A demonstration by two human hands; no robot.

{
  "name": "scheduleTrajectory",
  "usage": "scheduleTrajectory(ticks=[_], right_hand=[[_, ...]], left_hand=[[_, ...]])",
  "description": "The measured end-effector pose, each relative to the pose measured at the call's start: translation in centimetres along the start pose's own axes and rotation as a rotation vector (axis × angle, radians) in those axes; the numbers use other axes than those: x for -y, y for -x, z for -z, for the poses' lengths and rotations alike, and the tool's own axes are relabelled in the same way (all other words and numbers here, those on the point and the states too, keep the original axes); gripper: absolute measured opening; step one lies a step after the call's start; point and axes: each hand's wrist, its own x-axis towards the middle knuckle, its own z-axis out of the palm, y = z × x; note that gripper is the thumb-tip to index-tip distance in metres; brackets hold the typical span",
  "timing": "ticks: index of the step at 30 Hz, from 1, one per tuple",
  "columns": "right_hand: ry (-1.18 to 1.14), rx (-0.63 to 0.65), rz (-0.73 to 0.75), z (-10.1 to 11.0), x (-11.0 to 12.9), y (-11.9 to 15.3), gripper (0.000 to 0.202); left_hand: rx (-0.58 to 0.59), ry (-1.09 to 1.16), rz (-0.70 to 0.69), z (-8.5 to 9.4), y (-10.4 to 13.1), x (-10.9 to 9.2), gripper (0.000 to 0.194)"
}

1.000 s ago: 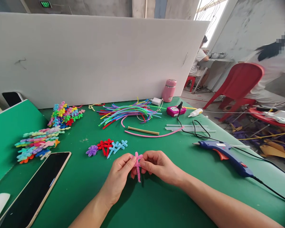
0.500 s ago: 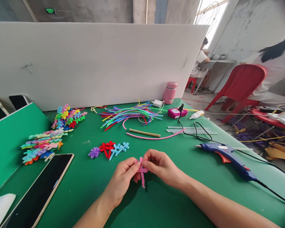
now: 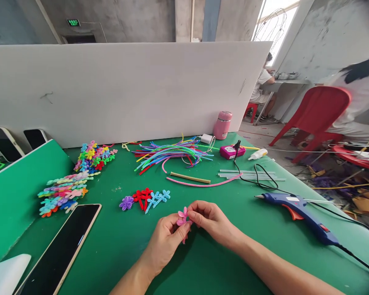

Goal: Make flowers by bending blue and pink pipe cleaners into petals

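Between my two hands is a pink pipe-cleaner flower (image 3: 182, 216), held just above the green table. My left hand (image 3: 168, 237) pinches it from the left, thumb across its lower petals, so part of the stem is covered. From the right, the thumb and forefinger of my right hand (image 3: 209, 219) grip a petal at its edge. Beyond my hands lie a purple flower (image 3: 127, 203), red pipe-cleaner flowers (image 3: 142, 198) and light blue ones (image 3: 158, 199), side by side on the tabletop.
A blue glue gun (image 3: 298, 213) with a black cord lies right. Clear glue sticks (image 3: 249, 175), a bamboo stick (image 3: 190, 177) and loose pipe cleaners (image 3: 172, 153) are further back. Left are a phone (image 3: 61, 246) and stacked flowers (image 3: 64, 192). A pink bottle (image 3: 223, 125) stands by the white board (image 3: 126, 90).
The pink flower has turned in my fingers: its petals now show upward and its stem is mostly hidden. My left thumb has shifted lower on it. The whole view has moved slightly.
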Motion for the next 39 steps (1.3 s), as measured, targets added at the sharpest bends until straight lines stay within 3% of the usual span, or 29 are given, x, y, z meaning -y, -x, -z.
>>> scheduleTrajectory(ticks=[9,15,19,23,26,31,36,39], right_hand=[[0.127,-0.046,-0.037,-0.2,0.1,0.1,0.03],[0.034,-0.06,-0.047,-0.5,0.1,-0.2,0.031],[0.061,-0.158,-0.03,-0.1,0.1,-0.4,0.035],[0.13,-0.164,-0.023,0.3,0.5,-0.3,0.033],[0.218,-0.164,0.016,0.5,0.7,-0.2,0.027],[0.46,-0.297,0.153,1.2,0.2,-0.2,0.022],[0.582,-0.275,0.211,1.3,-0.7,-0.4,0.019],[0.644,-0.249,0.209,1.1,-1.1,-0.6,0.019]], left_hand=[[-0.049,-0.011,0.052,-0.6,-0.3,-0.1,0.033],[-0.067,0.061,0.121,-0.4,-0.5,-1.1,0.032],[-0.096,0.039,0.162,-0.2,-0.3,-1.3,0.029],[-0.175,-0.267,0.103,-0.4,0.4,-1.1,0.032],[-0.265,-0.536,-0.037,-0.2,1.1,-0.6,0.034],[-0.405,-0.982,-0.271,1.5,0.5,0.7,0.033],[-0.398,-1.331,-0.284,2.1,-1.1,0.7,0.033],[-0.369,-1.417,-0.315,1.7,-0.3,0.7,0.029]])
